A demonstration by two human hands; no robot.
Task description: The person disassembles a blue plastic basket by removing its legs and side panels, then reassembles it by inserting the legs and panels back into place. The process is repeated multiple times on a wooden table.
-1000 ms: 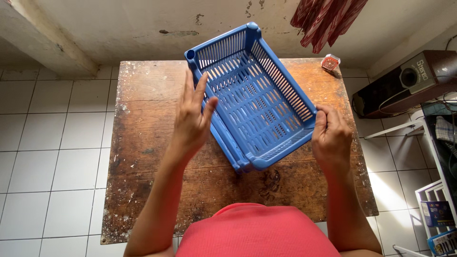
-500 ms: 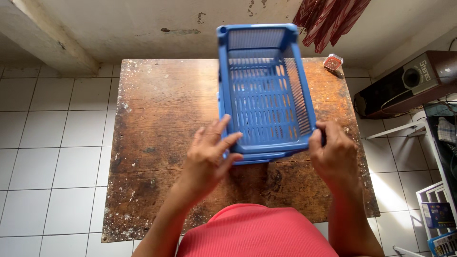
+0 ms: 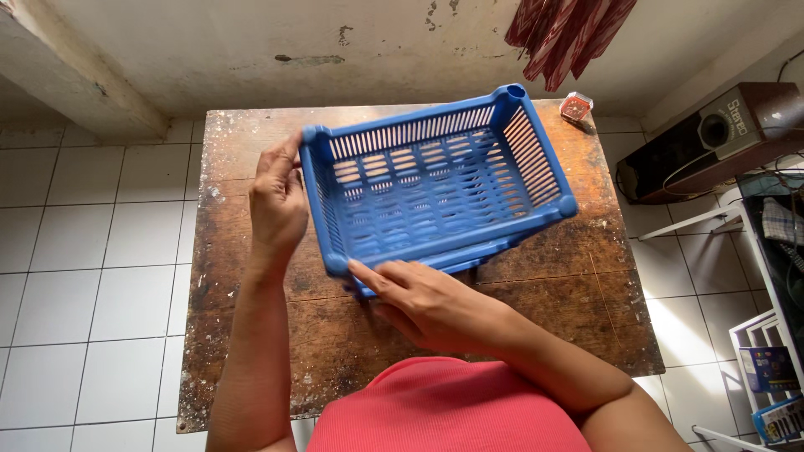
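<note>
Blue slotted plastic makes up the crate (image 3: pixel 435 188) you are holding, a rectangular basket with ventilated walls and a ventilated floor, its open side toward you. It hangs tilted above the worn wooden surface (image 3: pixel 251 251), apparently clear of the boards. Your left hand (image 3: pixel 276 201) clasps the crate's left short wall, fingers curled over the rim. Your right hand (image 3: pixel 423 301) closes on the near long rim beside the crate's near-left corner post. Expect it to feel light and fairly stiff, though the thin slotted walls would likely flex if squeezed. Smooth plastic can slip, so the thicker rim and round corner posts look like the surest holds. Beyond the crate's far-right corner sits a small red-topped container (image 3: pixel 576 107).
</note>
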